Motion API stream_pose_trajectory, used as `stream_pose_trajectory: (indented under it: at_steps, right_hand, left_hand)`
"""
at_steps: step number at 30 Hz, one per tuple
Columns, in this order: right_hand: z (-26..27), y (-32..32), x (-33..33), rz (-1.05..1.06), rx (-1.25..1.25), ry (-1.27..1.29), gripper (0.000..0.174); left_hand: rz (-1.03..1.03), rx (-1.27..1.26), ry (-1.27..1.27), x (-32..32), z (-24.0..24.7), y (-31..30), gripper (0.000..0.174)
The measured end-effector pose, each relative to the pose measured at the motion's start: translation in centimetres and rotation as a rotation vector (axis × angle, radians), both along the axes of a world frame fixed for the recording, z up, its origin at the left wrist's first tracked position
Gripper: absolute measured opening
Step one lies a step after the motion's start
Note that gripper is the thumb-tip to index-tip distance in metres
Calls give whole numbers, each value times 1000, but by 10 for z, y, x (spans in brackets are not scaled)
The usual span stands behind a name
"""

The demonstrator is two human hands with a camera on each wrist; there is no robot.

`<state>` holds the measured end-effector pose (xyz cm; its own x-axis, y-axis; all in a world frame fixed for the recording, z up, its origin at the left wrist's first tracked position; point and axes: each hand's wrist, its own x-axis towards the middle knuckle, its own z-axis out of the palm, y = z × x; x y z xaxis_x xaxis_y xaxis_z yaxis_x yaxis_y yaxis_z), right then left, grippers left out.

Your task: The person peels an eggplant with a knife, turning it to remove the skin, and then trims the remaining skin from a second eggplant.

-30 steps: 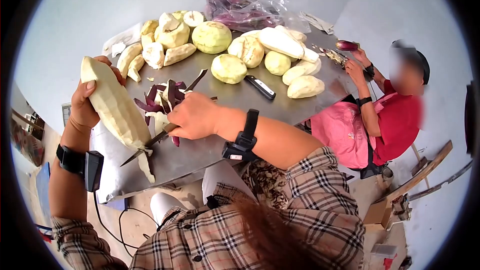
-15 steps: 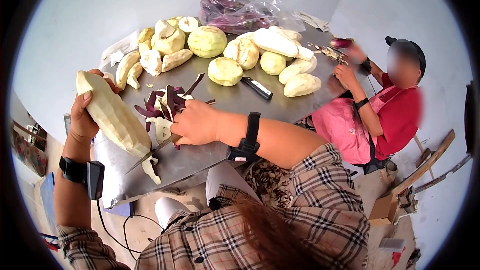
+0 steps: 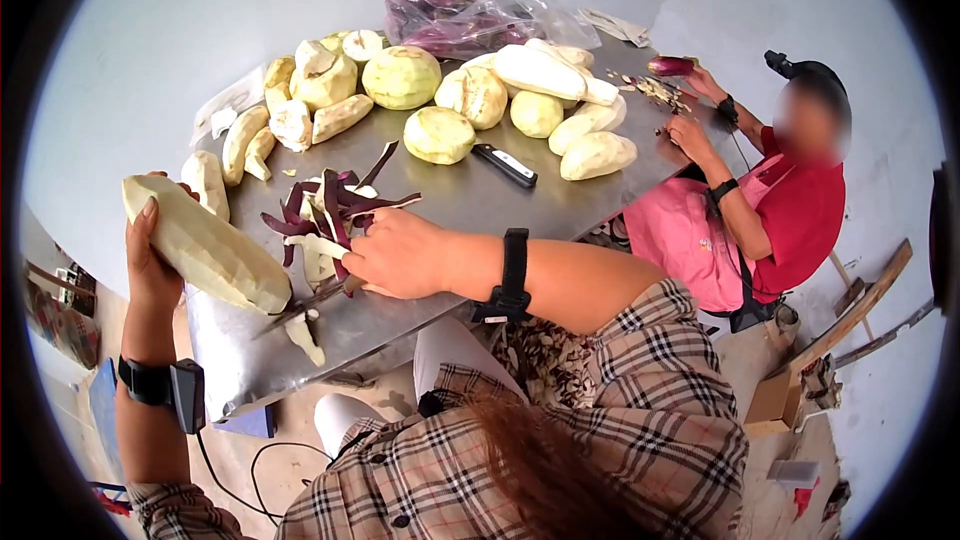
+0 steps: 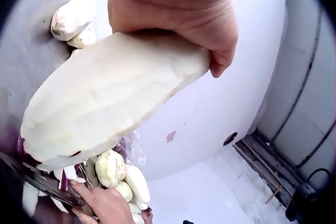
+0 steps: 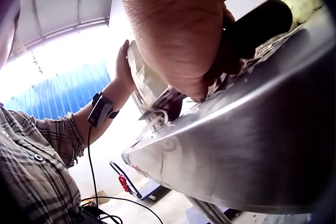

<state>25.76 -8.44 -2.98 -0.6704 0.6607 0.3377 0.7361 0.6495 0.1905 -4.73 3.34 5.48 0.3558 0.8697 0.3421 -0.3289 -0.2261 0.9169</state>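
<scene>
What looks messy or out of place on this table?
Purple peels lie heaped loose on the table, and a black-handled knife lies unattended among the peeled roots. A cut strip sits near the table's front edge. Nothing looks spilled or broken.

Table (image 3: 470, 202) brushed metal, dull sheen; peeled tuber (image 3: 205, 248) matt, faceted.
</scene>
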Motion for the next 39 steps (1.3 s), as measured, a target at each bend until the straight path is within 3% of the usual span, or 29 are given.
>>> stream_pose_trajectory:
  at_steps: [4, 13, 16, 20, 21, 26, 28, 36, 39]
  right_hand:
    - [-5, -1, -1, -39, 73, -62, 31]
    - [-1, -4, 13, 18, 56, 242, 24]
    - [7, -9, 18, -8, 82, 230, 33]
    - [2, -10, 28, -76, -24, 123, 31]
    - [5, -11, 30, -55, -27, 184, 25]
    - [13, -14, 40, -81, -5, 275, 29]
    - [11, -12, 44, -49, 7, 352, 34]
    - [45, -13, 46, -48, -168, 346, 23]
    - [52, -13, 37, -55, -179, 348, 22]
  left_hand:
    - [42, 60, 50, -3, 1, -7, 51]
    - [-42, 76, 101, -15, 5, -7, 69]
    - [-27, 37, 104, -15, 8, -10, 70]
    - [-22, 66, 249, -11, 17, -14, 69]
    - [-3, 69, 288, -10, 21, -16, 68]
    - [97, 103, 338, -5, 24, -22, 68]
    - [18, 106, 292, -8, 22, -17, 66]
    - [22, 258, 425, 9, 27, -19, 73]
    - [-17, 183, 313, 14, 24, -12, 70]
